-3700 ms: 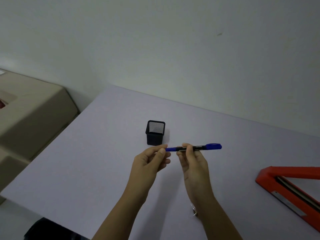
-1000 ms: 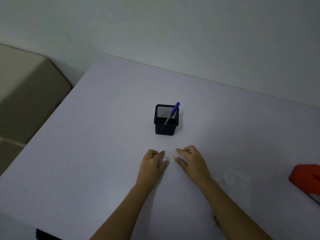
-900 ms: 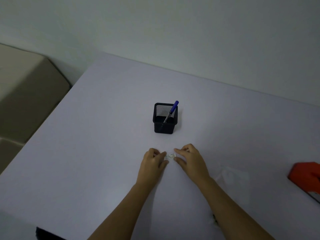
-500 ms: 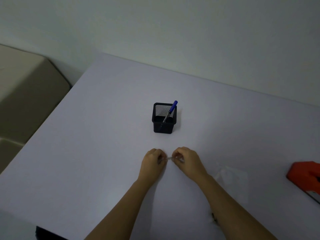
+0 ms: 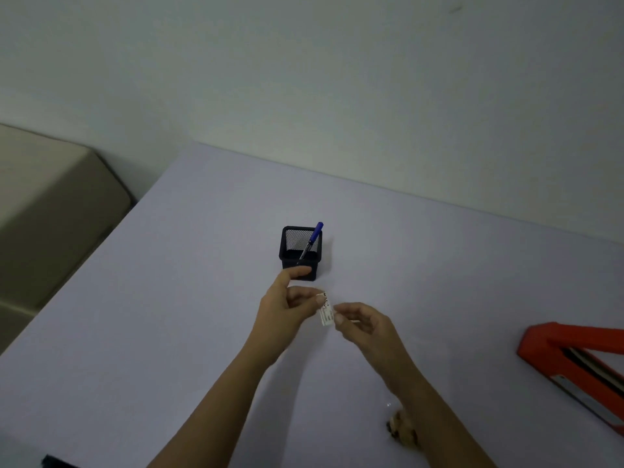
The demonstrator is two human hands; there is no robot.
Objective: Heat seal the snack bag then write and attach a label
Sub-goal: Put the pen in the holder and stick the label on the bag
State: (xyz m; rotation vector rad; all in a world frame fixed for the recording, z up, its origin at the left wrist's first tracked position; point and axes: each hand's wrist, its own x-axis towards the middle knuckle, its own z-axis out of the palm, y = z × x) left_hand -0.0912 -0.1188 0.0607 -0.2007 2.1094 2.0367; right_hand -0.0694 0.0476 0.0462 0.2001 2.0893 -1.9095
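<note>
You hold the small white label [image 5: 326, 311] up off the desk [image 5: 169, 315], pinched between your left hand [image 5: 287, 307] and your right hand [image 5: 363, 324]. It has marks on it, so the writing looks done. The blue pen [image 5: 312, 239] stands in the black mesh cup [image 5: 300, 253]. Sticking the label on is left. The snack bag by your right arm is too hard to make out.
</note>
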